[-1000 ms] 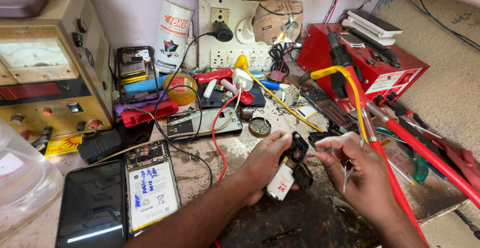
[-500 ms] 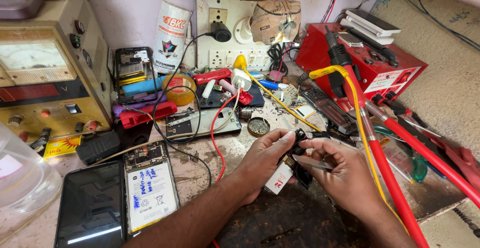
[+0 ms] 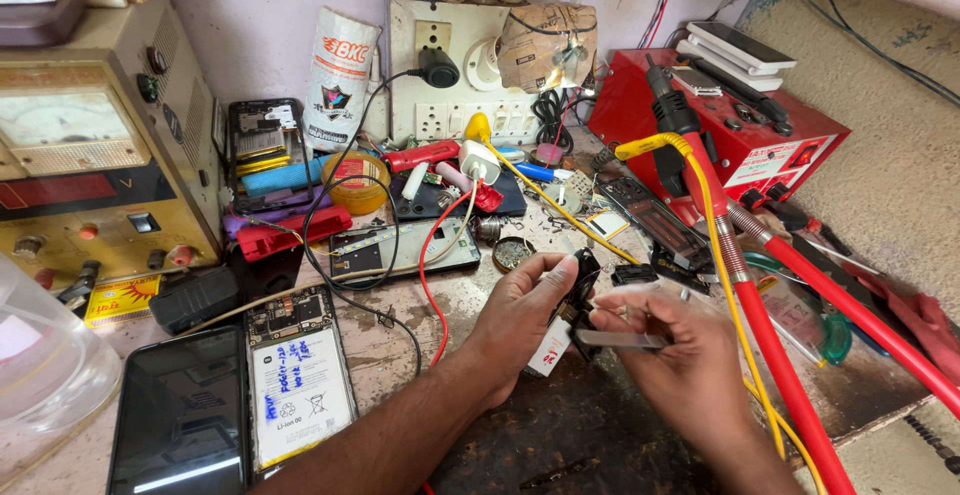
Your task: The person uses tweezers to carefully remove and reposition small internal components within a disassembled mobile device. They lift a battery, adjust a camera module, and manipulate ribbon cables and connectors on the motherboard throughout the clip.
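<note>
My left hand (image 3: 520, 325) grips a small black part with a white tag (image 3: 566, 317), held just above the dark mat of the workbench. My right hand (image 3: 680, 360) pinches metal tweezers (image 3: 620, 338) whose tips touch that black part. Both hands meet at the middle of the bench. An opened phone showing its white battery (image 3: 300, 380) lies to the left, beside a dark phone screen (image 3: 180, 420).
A yellow power supply with a meter (image 3: 100, 165) stands at left. A red soldering station (image 3: 730, 125) with red hoses (image 3: 800, 395) sits at right. A wall socket board (image 3: 460, 65), a tape roll (image 3: 355, 180), circuit boards and tools crowd the back.
My right hand has moved left and in over the black part, bringing the tweezers flat against it. My left hand has turned the part slightly.
</note>
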